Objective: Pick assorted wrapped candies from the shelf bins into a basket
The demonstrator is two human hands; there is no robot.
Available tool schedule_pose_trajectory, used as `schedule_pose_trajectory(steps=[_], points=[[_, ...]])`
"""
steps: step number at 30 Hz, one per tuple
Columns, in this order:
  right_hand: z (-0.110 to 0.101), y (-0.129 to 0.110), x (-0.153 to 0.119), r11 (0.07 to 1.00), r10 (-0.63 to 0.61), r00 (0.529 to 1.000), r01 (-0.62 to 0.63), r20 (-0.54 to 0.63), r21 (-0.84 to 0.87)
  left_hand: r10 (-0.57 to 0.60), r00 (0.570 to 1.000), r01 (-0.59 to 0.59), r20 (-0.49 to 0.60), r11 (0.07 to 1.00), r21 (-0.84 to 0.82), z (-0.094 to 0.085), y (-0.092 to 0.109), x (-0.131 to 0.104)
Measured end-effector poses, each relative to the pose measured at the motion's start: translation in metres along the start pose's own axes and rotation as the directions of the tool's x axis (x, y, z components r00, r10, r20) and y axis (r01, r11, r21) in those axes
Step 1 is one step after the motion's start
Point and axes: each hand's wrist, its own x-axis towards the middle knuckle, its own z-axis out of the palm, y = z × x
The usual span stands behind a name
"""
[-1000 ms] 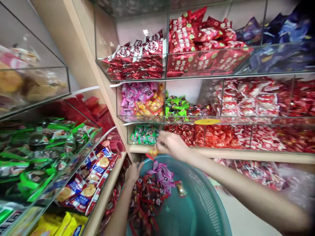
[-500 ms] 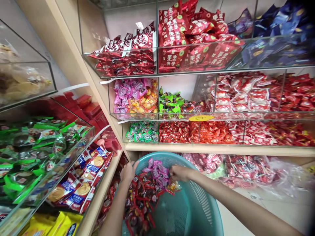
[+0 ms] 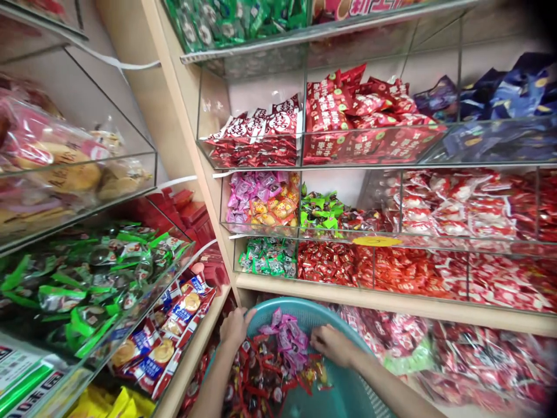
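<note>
A teal plastic basket [image 3: 359,395] with perforated sides stands below the shelves. My left hand [image 3: 235,326] is closed over its left rim. Inside the basket, my right hand [image 3: 333,343] is curled with its fingers bent inward, just right of a pile of purple-wrapped candies [image 3: 288,338]. Whatever it may hold is hidden by the fingers. Dark red-wrapped candies [image 3: 256,371] fill the left part of the basket, and a few yellow-wrapped candies [image 3: 319,371] lie below my right hand.
Clear shelf bins ahead hold purple and yellow candies [image 3: 263,200], green packets [image 3: 322,212] and red bags [image 3: 331,119]. At left, another bin holds green-wrapped snacks [image 3: 87,278], above biscuit packs [image 3: 163,337]. Bagged red candies [image 3: 470,360] lie under the shelf at right.
The view has tilted up, so shelves and basket sit lower in the picture. My left hand stays on the rim; my right hand remains curled beside the purple candies.
</note>
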Motion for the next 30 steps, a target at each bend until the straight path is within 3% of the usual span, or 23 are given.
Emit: schedule_pose_trajectory(steps=[3,7,9,11,13,15,18,25,30], points=[[-0.021,-0.023,-0.003,0.997,-0.077,0.995,0.078,-0.066,0.015,-0.007,1.000,0.007,0.027,1.000,-0.002,-0.004,0.000,0.001],[-0.099,-0.071,0.000,0.967,-0.248,0.947,0.254,-0.204,0.001,-0.005,0.999,0.005,0.050,1.000,0.002,-0.003,0.001,0.003],[-0.151,-0.094,0.008,0.931,-0.362,0.886,0.328,-0.290,-0.161,-0.019,0.999,0.019,0.043,1.000,-0.003,-0.001,0.000,0.005],[-0.199,-0.113,0.021,0.863,-0.466,0.810,0.326,-0.357,-0.386,-0.017,1.000,0.017,0.020,1.000,-0.009,0.000,-0.001,0.005],[-0.237,-0.127,0.036,0.771,-0.532,0.763,0.257,-0.368,-0.582,-0.008,1.000,0.008,0.010,1.000,-0.007,0.001,-0.003,0.005],[-0.263,-0.136,0.053,0.687,-0.573,0.730,0.181,-0.372,-0.703,-0.008,1.000,0.008,0.021,1.000,-0.005,0.000,-0.003,0.004],[-0.281,-0.142,0.074,0.605,-0.598,0.725,0.129,-0.341,-0.786,-0.032,0.999,0.033,0.032,0.999,-0.008,-0.003,-0.002,0.003],[-0.281,-0.142,0.094,0.548,-0.521,0.815,0.091,-0.254,-0.832,-0.013,0.999,0.013,0.031,1.000,-0.013,-0.001,-0.002,0.006],[-0.284,-0.144,0.094,0.546,-0.547,0.775,0.045,-0.315,-0.837,-0.009,0.999,0.010,0.032,1.000,-0.019,0.002,-0.004,0.008]])
